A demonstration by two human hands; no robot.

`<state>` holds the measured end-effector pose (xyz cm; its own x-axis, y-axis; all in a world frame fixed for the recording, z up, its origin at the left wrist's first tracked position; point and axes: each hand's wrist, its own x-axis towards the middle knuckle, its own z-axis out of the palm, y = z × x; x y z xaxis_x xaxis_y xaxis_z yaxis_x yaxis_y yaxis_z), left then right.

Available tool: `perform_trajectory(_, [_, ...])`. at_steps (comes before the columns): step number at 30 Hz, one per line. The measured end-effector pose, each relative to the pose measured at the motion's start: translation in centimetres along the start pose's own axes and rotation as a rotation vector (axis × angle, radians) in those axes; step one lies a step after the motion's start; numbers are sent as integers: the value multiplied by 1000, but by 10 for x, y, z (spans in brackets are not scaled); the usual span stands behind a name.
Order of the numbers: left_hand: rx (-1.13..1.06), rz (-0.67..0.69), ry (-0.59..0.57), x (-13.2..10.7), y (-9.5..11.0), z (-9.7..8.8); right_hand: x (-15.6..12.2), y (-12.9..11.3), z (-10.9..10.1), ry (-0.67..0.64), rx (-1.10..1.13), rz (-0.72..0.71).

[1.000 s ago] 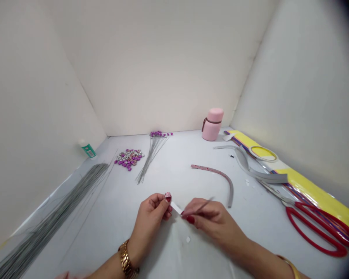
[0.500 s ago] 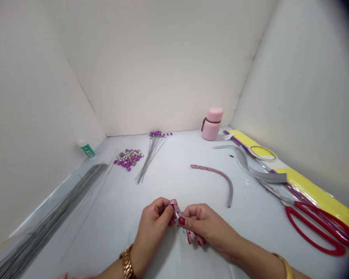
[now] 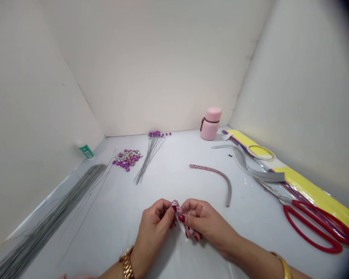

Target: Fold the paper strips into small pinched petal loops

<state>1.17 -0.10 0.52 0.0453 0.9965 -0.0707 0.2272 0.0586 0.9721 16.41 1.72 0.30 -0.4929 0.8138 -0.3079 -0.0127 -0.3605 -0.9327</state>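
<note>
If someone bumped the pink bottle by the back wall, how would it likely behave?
The pink bottle would probably tip if pushed high, since it stands upright on a fairly narrow base. Once on its side, its round body looks apt to roll. Its smooth surface may feel slightly slippery, though the brown strap loop might give fingers something to hook.

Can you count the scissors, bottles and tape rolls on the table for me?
Red-handled scissors: 1
Bottles, a pink flask and a green-labelled bottle: 2
Tape roll: 1
Total: 4
</note>
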Motion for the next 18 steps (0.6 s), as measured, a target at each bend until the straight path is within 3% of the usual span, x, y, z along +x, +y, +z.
perform_trajectory(7, [77, 50, -72, -3, 1, 1, 1, -3, 0, 15, 40, -50])
perform_trajectory(18, [121, 77, 26, -4, 3, 0, 1, 2, 0, -26, 52, 38])
